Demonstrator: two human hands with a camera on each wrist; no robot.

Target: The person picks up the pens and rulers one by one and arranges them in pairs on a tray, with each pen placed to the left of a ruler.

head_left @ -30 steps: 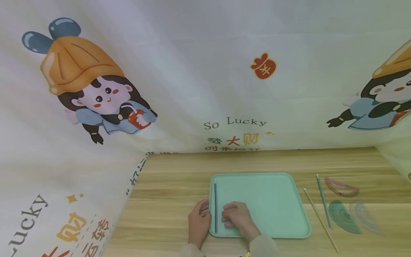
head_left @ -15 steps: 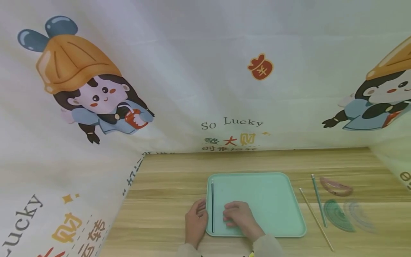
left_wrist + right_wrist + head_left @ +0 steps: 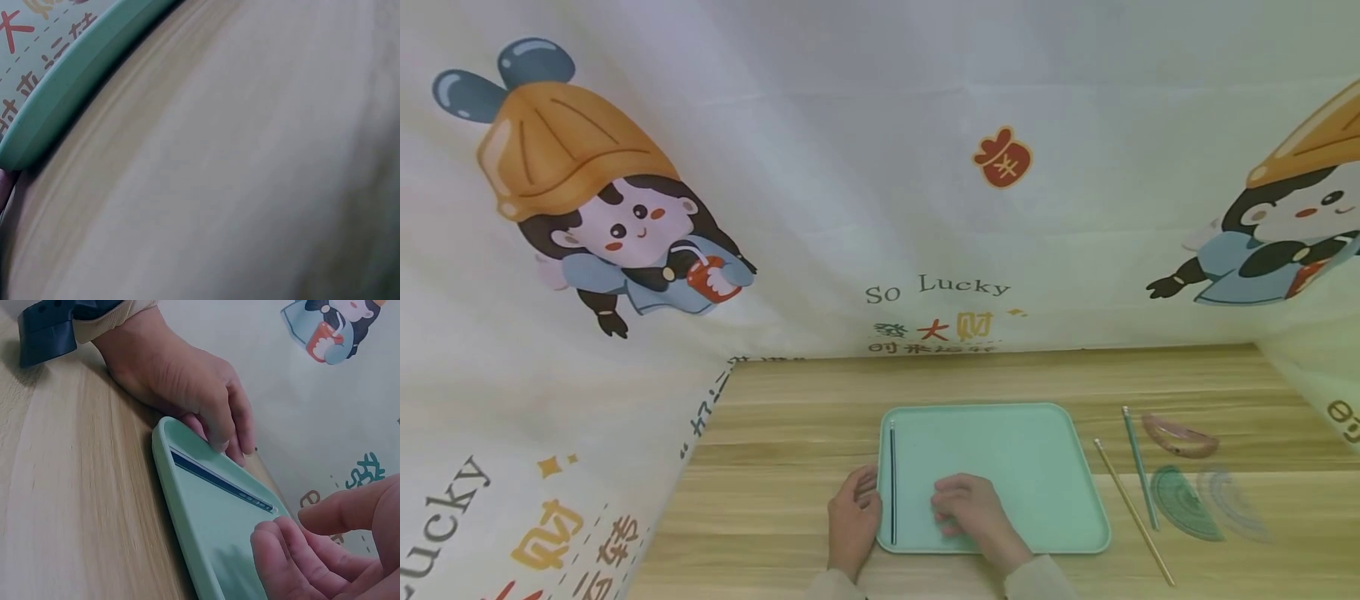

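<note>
A dark blue pencil (image 3: 892,483) with a pale eraser end lies lengthwise along the left side of the mint-green tray (image 3: 1000,450). My left hand (image 3: 853,521) rests beside the tray's left edge, its thumb and fingers loosely bent against the outer rim. In the right wrist view the left hand's thumb (image 3: 215,425) lies right at that rim. Over the tray, to the right of the pencil, my right hand (image 3: 973,510) hovers with loosely curled fingers (image 3: 306,550) and nothing between them. The left wrist view has mostly blurred tabletop and the tray's rim (image 3: 62,87).
Right of the tray lie a yellow pencil (image 3: 1135,512) and a teal pencil (image 3: 1141,467). Farther right are a pink protractor (image 3: 1180,437), a green protractor (image 3: 1183,504) and a clear protractor (image 3: 1232,504). Printed cloth (image 3: 820,167) walls in the wooden table's back and sides.
My right hand has drawn away from the pencil, a little to the right over the tray. The left hand keeps its place at the rim. The head view has turned slightly.
</note>
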